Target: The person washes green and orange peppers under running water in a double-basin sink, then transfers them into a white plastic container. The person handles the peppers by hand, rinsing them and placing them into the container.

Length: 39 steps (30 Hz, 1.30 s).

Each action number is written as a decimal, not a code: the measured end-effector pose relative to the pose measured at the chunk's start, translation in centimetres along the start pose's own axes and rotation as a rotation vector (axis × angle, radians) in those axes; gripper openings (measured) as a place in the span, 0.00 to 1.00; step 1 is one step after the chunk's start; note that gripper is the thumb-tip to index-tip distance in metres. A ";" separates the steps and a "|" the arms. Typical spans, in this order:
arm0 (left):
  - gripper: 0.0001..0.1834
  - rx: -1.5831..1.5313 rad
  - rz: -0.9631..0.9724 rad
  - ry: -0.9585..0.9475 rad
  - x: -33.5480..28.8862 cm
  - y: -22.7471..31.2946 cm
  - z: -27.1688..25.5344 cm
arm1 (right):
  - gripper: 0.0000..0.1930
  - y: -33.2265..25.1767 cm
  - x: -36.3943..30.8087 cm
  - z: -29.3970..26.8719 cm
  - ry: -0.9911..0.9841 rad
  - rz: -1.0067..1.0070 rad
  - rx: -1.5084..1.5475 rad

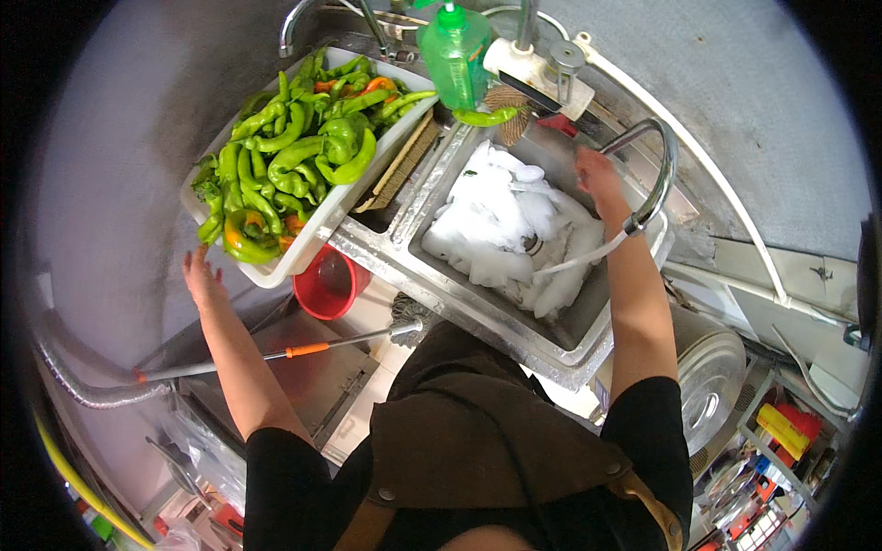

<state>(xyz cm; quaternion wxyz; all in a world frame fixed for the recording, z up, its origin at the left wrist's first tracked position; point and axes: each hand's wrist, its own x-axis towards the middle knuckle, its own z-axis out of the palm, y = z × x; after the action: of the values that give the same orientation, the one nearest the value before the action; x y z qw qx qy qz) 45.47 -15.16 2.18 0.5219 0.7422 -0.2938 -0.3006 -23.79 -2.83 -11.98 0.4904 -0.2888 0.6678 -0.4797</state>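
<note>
My left hand (203, 277) is beside the near left end of a white plastic tub (303, 250), fingers spread and holding nothing; I cannot tell whether the fingertips touch it. Long green peppers (294, 147) heap up in the tub, a few turning orange. On the other side, my right hand (598, 180) hangs over the right edge of a steel sink (571, 352), near the curved faucet (671, 156). Its fingers are blurred and partly hidden, so their grip does not show. White foam (496, 220) covers much of the basin, and water runs from the faucet into it.
A green pump bottle (457, 57) stands behind the sink, with a single pepper (485, 117) and a brown scrubber (508, 103) close by. A brush (404, 161) lies beside the tub. Below are a red bucket (326, 285) and a mop handle (308, 349).
</note>
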 end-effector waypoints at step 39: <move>0.19 -0.326 -0.135 -0.372 -1.8 -2.8 3.4 | 0.14 -13.3 3.6 34.4 -0.137 -0.483 0.037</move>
<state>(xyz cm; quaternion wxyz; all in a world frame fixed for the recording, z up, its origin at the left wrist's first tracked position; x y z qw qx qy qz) 42.09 -15.07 -1.20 0.5506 0.5981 -0.2821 -0.5094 5.88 -23.18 -3.07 0.4109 -0.4630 0.5356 -0.5744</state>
